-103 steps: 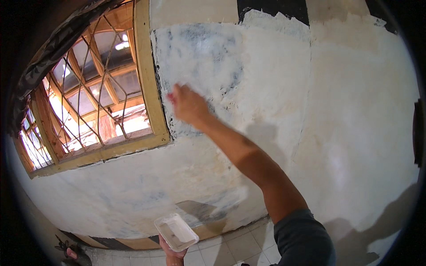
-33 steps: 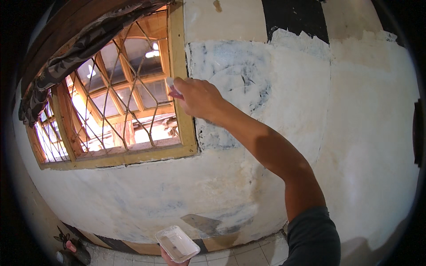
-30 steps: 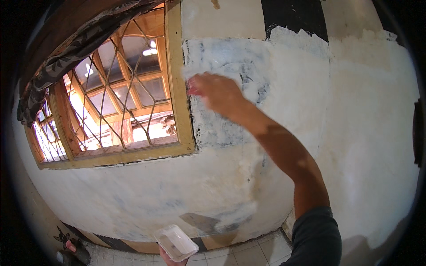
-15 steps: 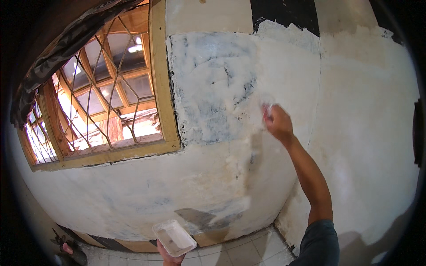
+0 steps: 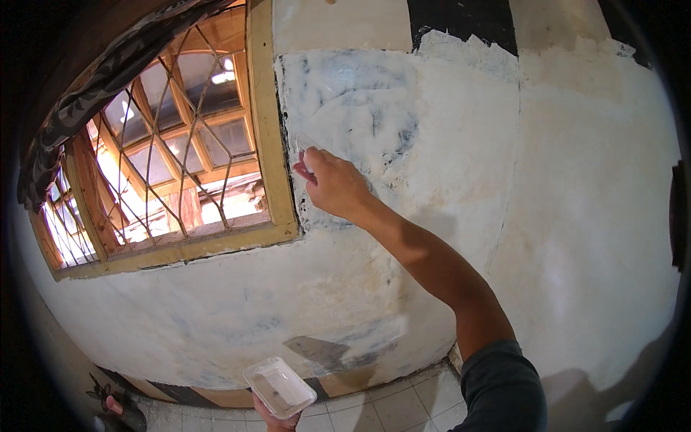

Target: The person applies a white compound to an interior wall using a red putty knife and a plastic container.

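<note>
My right hand [image 5: 337, 186] is closed around the red handle of a putty knife [image 5: 305, 171], held up against the wall just right of the window frame. The knife's blade is hard to make out against the pale wall. Around it the wall patch [image 5: 338, 108] is smeared with white filler, and bluish-grey streaks show through. Low in front, my left hand [image 5: 272, 417] grips a shallow white plastic tray [image 5: 260, 394] from beneath and its near side. Whitish paste coats the inside of the tray.
A wooden window [image 5: 283, 144] with a metal lattice fills the upper left, a dark patterned curtain [image 5: 72, 119] hanging beside it. Bare black paint [image 5: 464, 21] shows at the top. Floor tiles [image 5: 399, 410] lie below, with a dark pot [image 5: 133, 416] at lower left.
My right hand has swept the putty knife left across the wall, from the smooth pale area to beside the window frame. The left hand and tray have barely moved.
</note>
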Demonstrator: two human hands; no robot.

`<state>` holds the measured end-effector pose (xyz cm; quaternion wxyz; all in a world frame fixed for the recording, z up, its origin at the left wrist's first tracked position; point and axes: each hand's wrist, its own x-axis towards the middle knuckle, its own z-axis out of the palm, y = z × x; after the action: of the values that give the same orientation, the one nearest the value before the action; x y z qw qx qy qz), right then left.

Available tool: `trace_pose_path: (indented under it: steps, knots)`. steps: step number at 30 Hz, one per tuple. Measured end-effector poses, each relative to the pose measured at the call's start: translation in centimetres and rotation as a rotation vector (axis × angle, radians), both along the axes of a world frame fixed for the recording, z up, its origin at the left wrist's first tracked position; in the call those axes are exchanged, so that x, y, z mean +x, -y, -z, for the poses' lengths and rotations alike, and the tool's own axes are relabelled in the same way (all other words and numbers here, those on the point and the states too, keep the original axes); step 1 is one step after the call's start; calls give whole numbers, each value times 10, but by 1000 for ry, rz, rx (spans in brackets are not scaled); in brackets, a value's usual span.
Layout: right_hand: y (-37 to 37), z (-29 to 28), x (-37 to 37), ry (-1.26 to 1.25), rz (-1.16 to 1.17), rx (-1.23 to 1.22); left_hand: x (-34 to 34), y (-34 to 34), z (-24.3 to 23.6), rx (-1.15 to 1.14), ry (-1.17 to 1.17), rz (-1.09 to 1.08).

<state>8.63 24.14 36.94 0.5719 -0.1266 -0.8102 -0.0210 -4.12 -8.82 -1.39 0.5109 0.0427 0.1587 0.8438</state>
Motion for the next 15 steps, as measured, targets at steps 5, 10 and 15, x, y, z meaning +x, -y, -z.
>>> trace_pose_path:
  steps: [5,10,15]
  knots:
    - [-39,-63,82,-447,239,-88,-1,8,-5,-46,33,-69]
    - [-84,-109,121,-630,494,-184,2,15,-12,21,6,-86]
    - [-30,-68,19,-144,64,42,0,14,-9,62,13,-61]
